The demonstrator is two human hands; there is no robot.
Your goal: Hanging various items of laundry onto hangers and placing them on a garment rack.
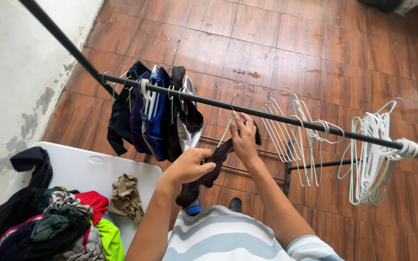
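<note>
My left hand grips a dark garment with a blue edge at its lower end. My right hand pinches the top of the same garment together with a white wire hanger, just below the black rail of a clothes rack. Left of my hands, several dark and blue clothes hang from the rail on hangers.
Two bunches of bare white and pale green hangers hang on the rail to the right. A white table at lower left carries a pile of mixed clothes and a tan cloth. A white wall is on the left; the floor is brown tile.
</note>
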